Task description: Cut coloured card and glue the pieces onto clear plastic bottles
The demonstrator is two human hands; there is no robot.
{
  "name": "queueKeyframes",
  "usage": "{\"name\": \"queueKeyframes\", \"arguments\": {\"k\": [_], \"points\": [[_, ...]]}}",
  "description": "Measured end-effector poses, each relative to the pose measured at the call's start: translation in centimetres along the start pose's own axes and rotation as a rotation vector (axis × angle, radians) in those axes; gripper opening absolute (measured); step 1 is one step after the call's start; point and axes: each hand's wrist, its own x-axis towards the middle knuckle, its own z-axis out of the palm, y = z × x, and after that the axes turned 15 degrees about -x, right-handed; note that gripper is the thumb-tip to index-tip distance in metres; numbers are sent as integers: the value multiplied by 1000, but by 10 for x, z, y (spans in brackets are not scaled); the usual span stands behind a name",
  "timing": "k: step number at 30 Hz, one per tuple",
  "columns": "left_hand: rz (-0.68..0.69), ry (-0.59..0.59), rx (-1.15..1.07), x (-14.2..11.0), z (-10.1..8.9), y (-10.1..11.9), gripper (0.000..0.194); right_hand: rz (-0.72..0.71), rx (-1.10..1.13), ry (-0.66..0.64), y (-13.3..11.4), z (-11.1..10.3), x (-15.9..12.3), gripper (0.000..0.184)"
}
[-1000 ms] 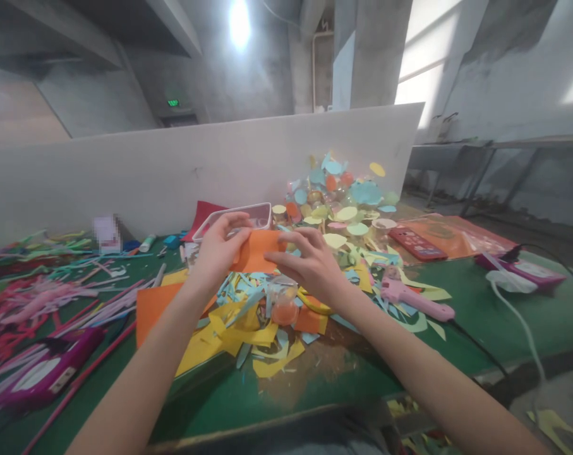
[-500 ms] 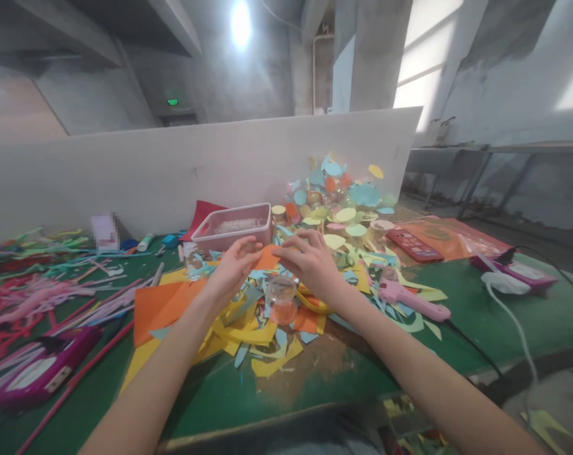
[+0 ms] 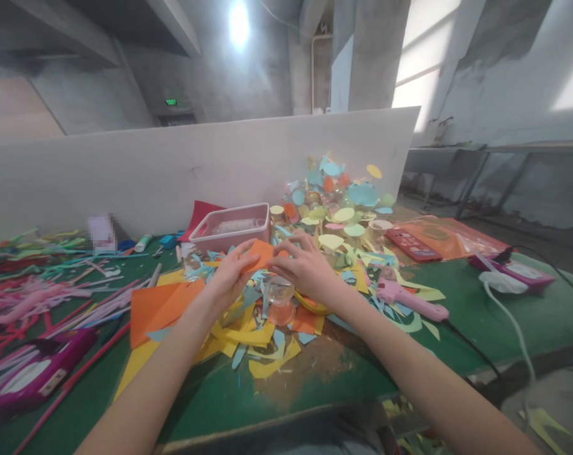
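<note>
A small piece of orange paper (image 3: 261, 254) is held up between my two hands, above a heap of paper scraps. My left hand (image 3: 235, 270) pinches its left side, and my right hand (image 3: 306, 260) grips its right edge with bent fingers. Just below the hands stands a clear plastic cup-like piece (image 3: 280, 292) with an orange round base. Larger orange paper sheets (image 3: 165, 306) lie by my left forearm, over yellow paper (image 3: 133, 366). Yellow and blue offcuts (image 3: 271, 363) spread under and in front of the hands.
Behind the hands sits a pink basket (image 3: 229, 232). To the right lie a pink glue gun (image 3: 412, 300) with a cord, a red phone (image 3: 413, 245) and a purple power strip (image 3: 518, 276). Pipe cleaners (image 3: 40, 300) and another purple power strip (image 3: 40, 373) fill the left. Paper discs (image 3: 345, 215) pile up at the back.
The orange paper, first seen broad and flat, was turned and lowered between my hands and now shows a smaller, tilted face. Both hands came down slightly, uncovering the pink basket.
</note>
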Motion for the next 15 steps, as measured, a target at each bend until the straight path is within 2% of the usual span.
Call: {"name": "queueKeyframes", "arguments": {"k": [5, 8, 15], "points": [[67, -27, 67, -7, 6, -1, 30, 229, 175, -28, -3, 6, 0, 19], [103, -80, 126, -10, 9, -2, 31, 340, 231, -21, -1, 9, 0, 14], [178, -106, 392, -10, 6, -6, 42, 393, 322, -45, -1, 9, 2, 8]]}}
